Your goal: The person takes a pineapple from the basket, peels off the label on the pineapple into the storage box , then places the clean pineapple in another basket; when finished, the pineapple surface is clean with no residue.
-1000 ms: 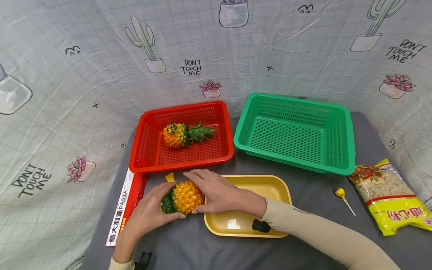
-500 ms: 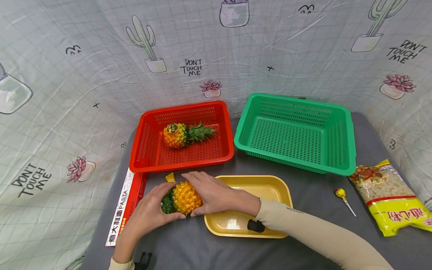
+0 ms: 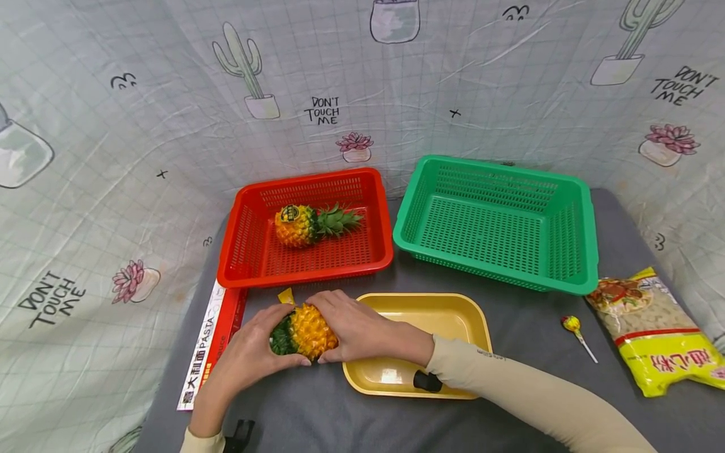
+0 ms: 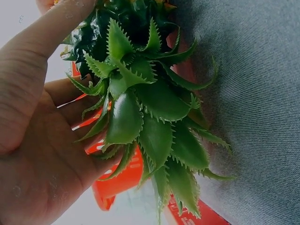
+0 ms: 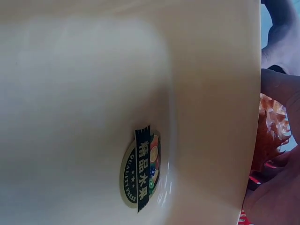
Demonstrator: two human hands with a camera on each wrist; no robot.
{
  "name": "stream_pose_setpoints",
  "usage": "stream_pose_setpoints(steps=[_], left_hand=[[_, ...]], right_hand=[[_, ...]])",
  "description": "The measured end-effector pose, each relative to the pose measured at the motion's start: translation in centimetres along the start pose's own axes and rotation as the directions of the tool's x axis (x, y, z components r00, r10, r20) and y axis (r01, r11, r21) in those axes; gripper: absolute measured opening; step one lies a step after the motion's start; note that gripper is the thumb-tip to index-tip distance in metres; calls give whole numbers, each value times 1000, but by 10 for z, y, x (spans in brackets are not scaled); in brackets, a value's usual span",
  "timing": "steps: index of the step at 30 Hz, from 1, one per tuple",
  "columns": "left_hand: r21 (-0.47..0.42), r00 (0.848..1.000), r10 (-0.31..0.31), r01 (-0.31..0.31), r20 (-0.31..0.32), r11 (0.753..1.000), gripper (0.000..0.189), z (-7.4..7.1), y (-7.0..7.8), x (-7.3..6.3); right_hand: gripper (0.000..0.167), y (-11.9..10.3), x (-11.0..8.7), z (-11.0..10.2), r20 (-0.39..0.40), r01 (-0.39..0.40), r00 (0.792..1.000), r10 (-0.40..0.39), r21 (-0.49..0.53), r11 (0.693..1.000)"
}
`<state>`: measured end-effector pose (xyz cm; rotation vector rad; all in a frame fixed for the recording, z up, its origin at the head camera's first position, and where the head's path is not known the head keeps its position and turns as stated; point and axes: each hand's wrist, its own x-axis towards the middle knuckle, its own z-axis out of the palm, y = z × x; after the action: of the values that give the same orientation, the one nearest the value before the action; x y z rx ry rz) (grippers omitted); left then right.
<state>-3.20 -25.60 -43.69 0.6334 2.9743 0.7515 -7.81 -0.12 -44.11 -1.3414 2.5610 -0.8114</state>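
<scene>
On my head feed, the person's left forearm angles up and inward; the right one, in a beige sleeve (image 3: pixel 538 390), reaches across the yellow tray (image 3: pixel 447 314).

Left-hand grip (image 3: pixel 257 349): clamped round the green crown end of the pineapple (image 3: pixel 313 331), thumb on the near side, fingers on the far side. Left wrist feed has the spiky leaves (image 4: pixel 124 117) beside the palm, between thumb and fingers.

Right-hand grip (image 3: pixel 354 327): clamped on the rounded yellow end, fingers over the far side, thumb low on the near side.

Pineapple is on its side between the two grips, just left of the tray. Can't tell whether it touches the grey desk (image 3: pixel 294 409).

Right wrist feed is mostly tray, plus a QUALITY FRESH sticker (image 5: pixel 140 168); fruit only partly visible at the right edge.

Beyond the grips: red basket (image 3: pixel 306 277) with a second pineapple (image 3: pixel 297 226) in it, green basket (image 3: pixel 481 233) to its right.
</scene>
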Motion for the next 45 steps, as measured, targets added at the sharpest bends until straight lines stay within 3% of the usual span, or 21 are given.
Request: stream_pose_setpoints(steps=[23, 29, 33, 36, 39, 42, 45], left_hand=[[-96, 997, -43, 48, 57, 994, 100, -8, 0, 0], [-112, 1000, -3, 2, -11, 994, 91, -15, 0, -1], [-147, 993, 19, -36, -117, 988, 64, -29, -2, -2], [-182, 973, 6, -49, -230, 982, 51, -42, -6, -2], [-170, 929, -26, -40, -370, 985, 46, -52, -11, 1], [-144, 873, -95, 29, -478, 989, 45, -59, -15, 6], [-153, 829, -205, 146, -519, 977, 51, -68, -21, 11]], right_hand=[[92, 2, 0, 3, -16, 20, 1000, -20, -28, 999], [91, 1, 0, 2, -24, 14, 1000, -14, -21, 1000], [89, 1, 1, 4, -35, 18, 999, -19, -31, 999], [89, 1, 2, 5, -44, 21, 999, -23, -39, 999], [89, 1, 1, 6, -47, 23, 999, -26, -46, 999], [89, 1, 1, 5, -48, 23, 999, -26, -54, 998], [89, 2, 1, 5, -51, 24, 998, -27, -56, 998]])
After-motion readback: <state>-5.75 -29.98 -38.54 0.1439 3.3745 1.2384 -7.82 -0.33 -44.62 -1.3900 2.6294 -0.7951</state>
